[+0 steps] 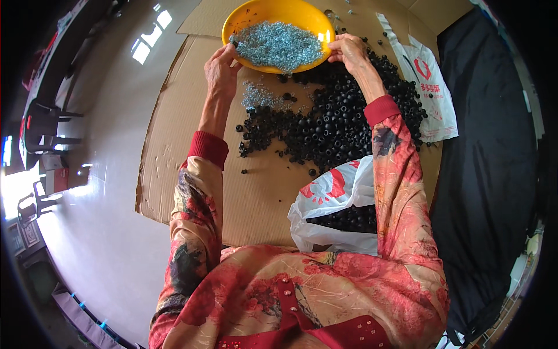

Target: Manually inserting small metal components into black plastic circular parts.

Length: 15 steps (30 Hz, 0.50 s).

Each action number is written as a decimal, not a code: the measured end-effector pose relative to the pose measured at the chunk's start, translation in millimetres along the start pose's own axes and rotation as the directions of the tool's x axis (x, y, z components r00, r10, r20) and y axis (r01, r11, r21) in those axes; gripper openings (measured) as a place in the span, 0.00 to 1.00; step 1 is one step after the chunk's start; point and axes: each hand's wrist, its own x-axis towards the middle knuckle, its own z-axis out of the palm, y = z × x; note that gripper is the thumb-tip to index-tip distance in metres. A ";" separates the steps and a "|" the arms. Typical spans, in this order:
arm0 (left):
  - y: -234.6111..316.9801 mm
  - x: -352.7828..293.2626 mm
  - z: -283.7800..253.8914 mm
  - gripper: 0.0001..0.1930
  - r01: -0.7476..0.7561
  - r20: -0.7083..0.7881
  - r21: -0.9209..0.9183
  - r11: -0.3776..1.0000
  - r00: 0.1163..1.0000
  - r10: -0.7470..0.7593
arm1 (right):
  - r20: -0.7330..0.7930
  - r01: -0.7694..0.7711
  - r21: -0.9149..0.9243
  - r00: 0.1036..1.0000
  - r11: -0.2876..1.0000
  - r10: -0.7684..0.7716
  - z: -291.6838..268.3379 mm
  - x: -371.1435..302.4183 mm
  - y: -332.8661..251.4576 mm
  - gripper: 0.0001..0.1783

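Note:
Both my hands grip a yellow bowl [232, 18] by its rim, at the far end of the cardboard. My left hand [221, 71] is closed on the left edge, and my right hand [351, 51] pinches the right edge. Inside the bowl lies a heap of small clear bluish pieces [279, 45]. Some more of these clear pieces [258, 96] are scattered on the cardboard just below the bowl. A broad pile of small round black parts [334, 122], several with hollow openings, spreads beneath my right forearm.
The flattened cardboard [180, 116] lies under everything. Near my body, a white plastic bag [299, 215] with red print holds more black parts. Another white bag [439, 110] lies flat at the right, beside black cloth [485, 174]. Dark chairs [49, 131] stand far left on grey floor.

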 end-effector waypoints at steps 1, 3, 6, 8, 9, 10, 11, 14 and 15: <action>1.6 0.6 0.6 0.16 0.014 -0.023 0.002 1.000 1.000 -0.014 | -0.006 0.004 0.001 1.000 1.000 -0.004 -0.4 3.1 2.1 0.07; 1.3 5.9 -0.6 0.16 0.015 -0.016 -0.007 1.000 1.000 -0.015 | -0.012 -0.023 0.031 1.000 0.999 0.024 1.2 8.0 6.2 0.07; 1.6 10.2 -0.6 0.15 -0.022 0.007 -0.004 1.000 1.000 0.022 | -0.035 -0.058 0.036 0.998 0.998 0.059 2.4 10.4 7.8 0.08; 0.1 11.2 -3.5 0.16 0.000 0.000 0.031 1.000 1.000 0.000 | -0.031 -0.061 0.039 0.998 0.997 0.062 2.8 10.2 12.0 0.10; 0.5 11.8 -3.6 0.16 -0.002 0.005 0.030 1.000 1.000 0.002 | -0.033 -0.062 0.061 0.997 0.996 0.064 2.5 8.7 12.5 0.12; 0.6 11.9 -4.3 0.17 0.001 0.025 0.020 1.000 1.000 -0.001 | -0.033 -0.064 0.082 0.997 0.995 0.067 1.6 7.7 12.6 0.13; 0.5 12.1 -5.5 0.17 0.004 0.043 0.010 1.000 0.999 -0.004 | -0.036 -0.061 0.080 0.997 0.995 0.064 -0.8 6.8 12.3 0.13; 6.2 8.6 -9.7 0.17 -0.008 0.059 0.071 0.997 0.998 0.004 | 0.000 -0.037 0.018 0.999 0.999 0.037 -4.6 -2.4 6.9 0.10; 8.8 5.5 -12.8 0.17 -0.004 0.051 0.070 0.998 0.999 0.001 | -0.125 -0.008 -0.093 0.992 0.996 -0.003 -4.5 -8.6 3.1 0.11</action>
